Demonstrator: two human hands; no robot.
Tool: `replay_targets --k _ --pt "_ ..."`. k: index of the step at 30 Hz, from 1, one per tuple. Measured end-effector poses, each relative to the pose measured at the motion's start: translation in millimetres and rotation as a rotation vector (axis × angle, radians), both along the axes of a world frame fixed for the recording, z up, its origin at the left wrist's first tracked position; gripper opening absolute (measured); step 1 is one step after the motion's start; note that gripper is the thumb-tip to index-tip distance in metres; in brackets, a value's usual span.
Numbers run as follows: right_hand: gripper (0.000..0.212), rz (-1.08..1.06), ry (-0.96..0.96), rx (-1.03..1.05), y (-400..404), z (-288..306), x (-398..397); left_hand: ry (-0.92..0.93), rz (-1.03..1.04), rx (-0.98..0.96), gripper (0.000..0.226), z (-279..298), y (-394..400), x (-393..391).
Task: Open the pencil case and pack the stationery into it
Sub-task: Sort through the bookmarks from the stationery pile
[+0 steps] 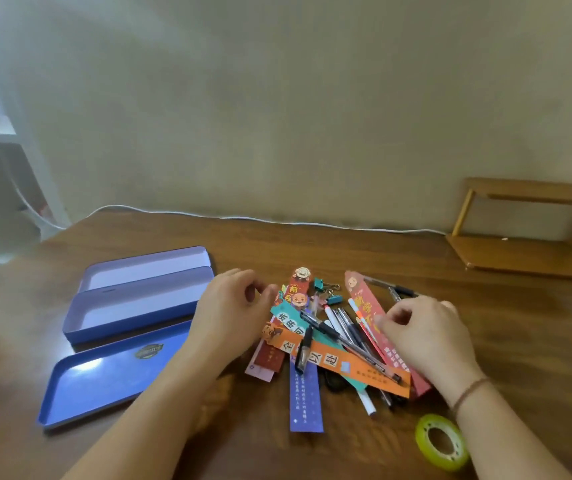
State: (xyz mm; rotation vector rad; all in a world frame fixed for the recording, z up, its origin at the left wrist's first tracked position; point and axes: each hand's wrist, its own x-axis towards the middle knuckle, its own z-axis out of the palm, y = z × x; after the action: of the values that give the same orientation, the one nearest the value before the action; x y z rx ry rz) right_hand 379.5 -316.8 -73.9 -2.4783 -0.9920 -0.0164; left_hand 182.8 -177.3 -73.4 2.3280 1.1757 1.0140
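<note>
Open on the wooden counter (312, 244), at left: the blue-violet pencil case (132, 306), its tray empty, hinged inner lid tipped back behind it. Just in front, apart from the tray, the outer lid (104, 379), lying hollow side up with a badge sticker showing.

To the right of the case, heaped in one pile, the stationery (333, 337): several pens crossing one another, a white marker, paper bookmarks in red, teal and orange, plus a long violet bookmark (305, 396) sticking out toward the near edge. At the far side of the heap, teal binder clips (328, 292). Near the bottom right, apart from the pile, a yellow-green tape roll (442, 441) lying flat.

Left hand (232, 306) resting at the left edge of the pile, between case and heap, fingers curled loosely, thumb and forefinger close together by the red bookmark; grip on anything: cannot tell. Right hand (423, 330) over the right side of the pile, fingers bent down onto the red bookmark and pens, covering part of them; closed on something or merely touching: cannot tell. A thin brown cord around the right wrist.

Behind, a white cable (243, 218) along the wall and a small wooden shelf (527, 251) at far right.
</note>
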Motion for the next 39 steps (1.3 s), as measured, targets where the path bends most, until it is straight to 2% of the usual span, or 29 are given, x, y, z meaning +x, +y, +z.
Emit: replay_targets --k 2,4,5,7,9,11,12,14,16,17,19,23,26,30,35,39 --pt "0.021 0.022 0.123 0.205 -4.3 6.4 3.3 -0.112 -0.039 0.049 0.028 2.3 -5.8 -1.0" --pt "0.021 0.095 0.317 0.486 -10.2 18.5 -4.8 -0.19 -0.137 0.009 0.021 6.2 -15.5 1.0" --pt "0.023 0.151 0.447 0.606 -12.8 25.0 -14.3 -0.238 -0.208 -0.068 0.025 8.8 -23.0 2.7" --pt "0.026 0.276 0.609 0.683 -11.0 33.8 -37.4 -0.378 -0.412 -0.318 0.031 13.9 -38.0 6.3" --pt "0.018 0.404 0.601 0.602 -1.9 37.2 -59.7 -0.472 -0.567 -0.542 0.034 17.0 -45.9 8.9" --pt "0.013 0.471 0.5 0.505 7.2 35.3 -73.8 -0.57 -0.554 -0.687 0.035 18.8 -46.6 8.2" --pt "0.018 0.459 0.384 0.45 10.2 33.0 -74.9 -0.621 -0.512 -0.74 0.032 19.8 -44.2 6.7" --pt "0.032 0.34 0.025 0.277 12.2 27.2 -68.2 -0.747 -0.434 -0.868 0.028 20.6 -35.0 4.3" --pt "0.04 0.235 -0.213 -0.012 9.2 23.3 -58.8 -0.874 -0.374 -1.008 0.028 22.5 -24.4 1.8" --pt "0.04 0.227 -0.211 -0.126 7.9 21.8 -55.5 -0.915 -0.354 -1.056 0.028 23.0 -19.4 0.2" --pt "0.032 0.244 -0.1 -0.157 8.2 15.4 -51.7 -0.969 -0.33 -1.141 0.028 22.6 -12.1 -2.9" --pt "0.023 0.229 -0.035 -0.026 10.4 10.1 -42.1 -0.997 -0.347 -1.285 0.027 19.5 -7.0 -5.4" --pt "0.016 0.067 -0.053 0.1 3.6 14.3 -18.6 -0.977 -0.375 -1.32 0.028 17.3 -4.6 -6.3" --pt "0.009 -0.059 -0.069 -0.077 1.2 3.5 -0.6 -0.956 -0.384 -1.351 0.028 17.1 -5.4 -6.2" --pt "0.024 0.064 -0.126 -0.109 1.3 16.5 -10.7 -0.947 -0.37 -1.371 0.027 17.4 -4.9 -6.9" --pt "0.046 0.286 -0.05 -0.414 -2.3 29.0 -39.5 -0.983 -0.366 -1.384 0.028 18.3 -1.9 -7.3"
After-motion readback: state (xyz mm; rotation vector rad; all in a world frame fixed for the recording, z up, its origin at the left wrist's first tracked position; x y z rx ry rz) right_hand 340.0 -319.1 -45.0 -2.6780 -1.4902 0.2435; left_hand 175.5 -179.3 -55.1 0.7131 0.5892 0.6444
